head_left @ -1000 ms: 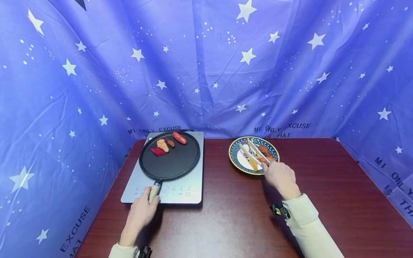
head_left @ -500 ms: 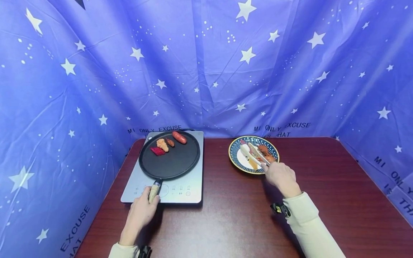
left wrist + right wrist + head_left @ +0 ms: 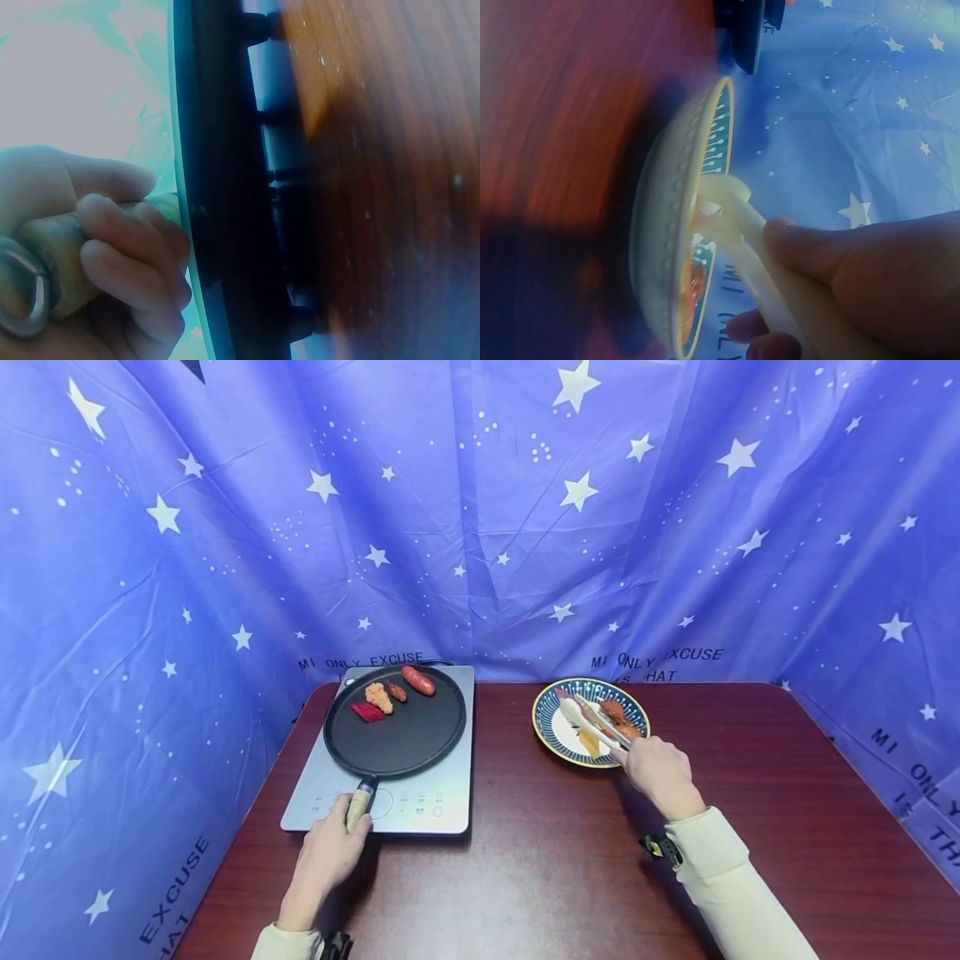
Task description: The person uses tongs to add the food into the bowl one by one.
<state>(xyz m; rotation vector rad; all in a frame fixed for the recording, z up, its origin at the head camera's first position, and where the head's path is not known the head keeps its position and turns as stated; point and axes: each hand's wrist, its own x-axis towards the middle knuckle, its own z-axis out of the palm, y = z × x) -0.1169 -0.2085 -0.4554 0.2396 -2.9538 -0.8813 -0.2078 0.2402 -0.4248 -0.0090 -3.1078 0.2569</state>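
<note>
My left hand (image 3: 330, 849) grips the wooden handle (image 3: 358, 807) of a round black frying pan (image 3: 416, 739); its curled fingers (image 3: 127, 262) show in the left wrist view. In the pan lie a sausage (image 3: 418, 681), a small brown piece (image 3: 397, 692), a crumbly fried piece (image 3: 378, 697) and a dark red piece (image 3: 367, 712). With my right hand (image 3: 660, 774) I hold pale tongs (image 3: 769, 277), their tips in a patterned plate (image 3: 542, 737). Around the tips is a pinkish food piece, partly hidden. Reddish-brown food (image 3: 617, 714) and a yellowish strip (image 3: 588, 743) also lie there.
Under the pan is a silver induction cooktop (image 3: 307, 797) with printed controls. The dark red wooden table (image 3: 510, 868) carries everything. A blue star-printed curtain (image 3: 480, 527) hangs behind the table and along both sides.
The tongs' arms, apart a second ago, have come together at the pinkish piece on the plate. My left hand and the pan stay where they were.
</note>
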